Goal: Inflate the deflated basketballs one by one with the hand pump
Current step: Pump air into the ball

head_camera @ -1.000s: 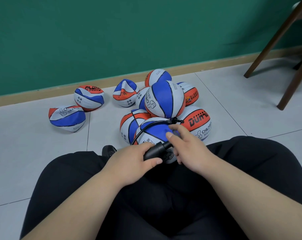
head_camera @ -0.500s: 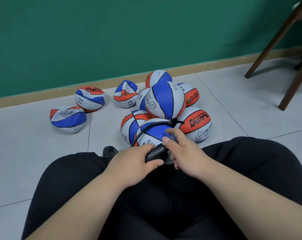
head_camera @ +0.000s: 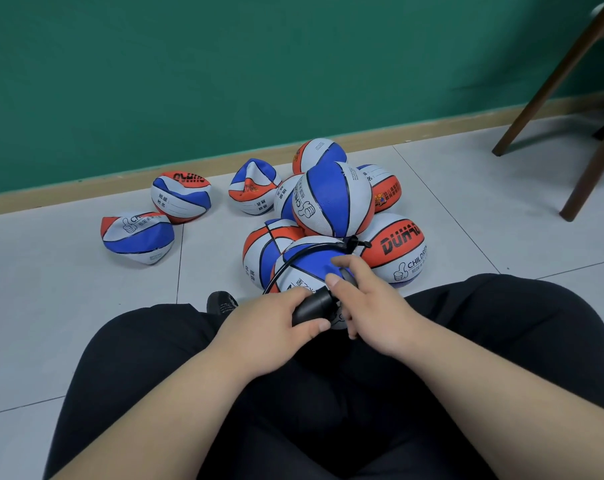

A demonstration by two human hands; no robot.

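Two hands, fingers curled round pump

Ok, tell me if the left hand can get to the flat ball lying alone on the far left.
Probably yes, with a stretch: nothing stands between the left hand and that ball. But its grip is on the pump, so that must go first.

One view is taken from the head, looking forward and down. The left hand and right hand are seen close up; the floor and wall are seen beyond them.
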